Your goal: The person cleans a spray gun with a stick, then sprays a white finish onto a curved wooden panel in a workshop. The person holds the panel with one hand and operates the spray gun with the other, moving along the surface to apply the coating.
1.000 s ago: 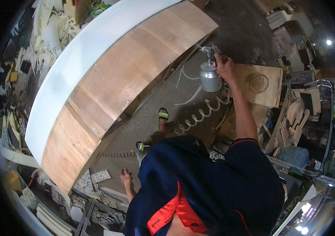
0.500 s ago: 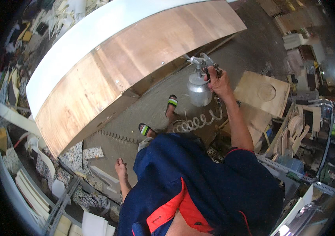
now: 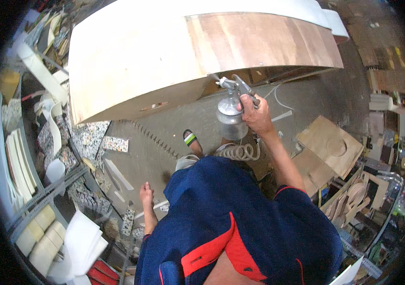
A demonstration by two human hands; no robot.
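My right hand is wrapped round the handle of a metal spray gun. Below the gun hangs its dull silver cup. The nozzle points at the lower edge of a long, curved plywood panel, with a faint mist between them. This panel forms the side of a large frame topped with a white layer. Low on the left, my left hand hangs beside my body, fingers loosely bent and nothing seen in them. A pale coiled hose lies behind the cup, near my legs.
Speckled foam pieces and a metal rack with white foam sheets crowd the left. At right lie a plywood board with a round hole and stacked wood offcuts. A dark coiled line crosses the floor.
My view has turned, so the plywood frame sits more level and its left part shows more. The spray gun has shifted slightly left, still in my right hand. One sandalled foot has slipped from sight.
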